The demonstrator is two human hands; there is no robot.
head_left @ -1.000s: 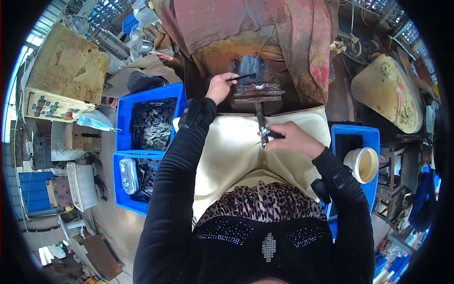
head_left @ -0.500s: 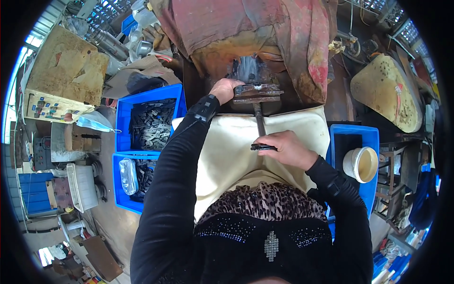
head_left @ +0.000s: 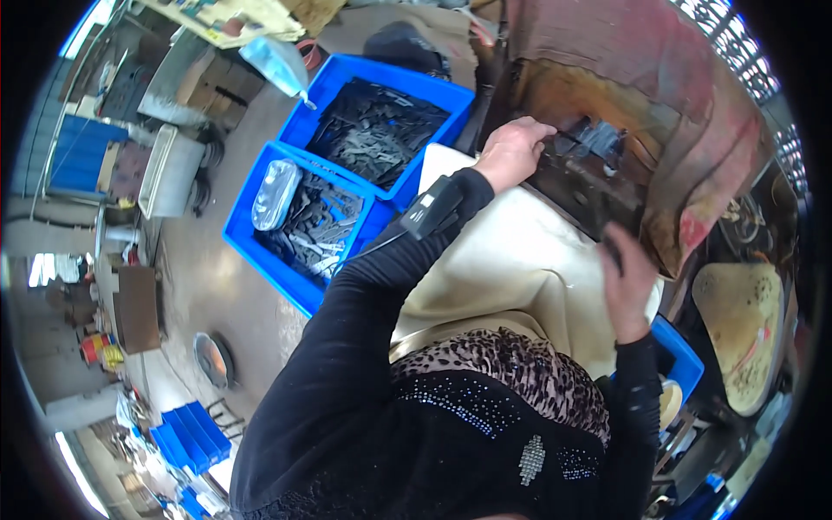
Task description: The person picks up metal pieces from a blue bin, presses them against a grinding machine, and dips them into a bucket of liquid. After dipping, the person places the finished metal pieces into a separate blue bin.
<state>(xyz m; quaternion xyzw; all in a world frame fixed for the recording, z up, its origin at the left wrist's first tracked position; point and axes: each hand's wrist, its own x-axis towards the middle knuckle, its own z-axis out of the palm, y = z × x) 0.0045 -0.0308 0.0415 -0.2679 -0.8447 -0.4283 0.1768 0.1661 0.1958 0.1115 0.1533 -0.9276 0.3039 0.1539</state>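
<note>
My left hand (head_left: pixel 513 154) is closed at the mouth of the cloth-draped work recess, its fingertips pinching a thin dark piece (head_left: pixel 568 137) whose far end is hard to make out. Just beyond sits a grey block-like fixture (head_left: pixel 600 139), blurred. My right hand (head_left: pixel 631 282) hovers over the right side of the cream lap cover (head_left: pixel 511 251), smeared by motion. Between its thumb and fingers shows a dark metal part (head_left: pixel 612 250). Left of my left forearm, a blue bin (head_left: pixel 316 91) holds many dark flat metal parts (head_left: pixel 373 130).
A nearer blue bin (head_left: pixel 260 260) holds more such parts and a clear plastic box (head_left: pixel 277 195). At the right, another blue bin (head_left: pixel 680 351) stands partly behind my forearm, with a cream tub (head_left: pixel 670 403). The stained red cloth (head_left: pixel 607 43) hangs over the recess.
The view has swung left, so the bins appear nearer the middle. My left hand has left the clamp-like fixture's edge and now pinches a thin piece. My right hand has moved forward toward the recess.
</note>
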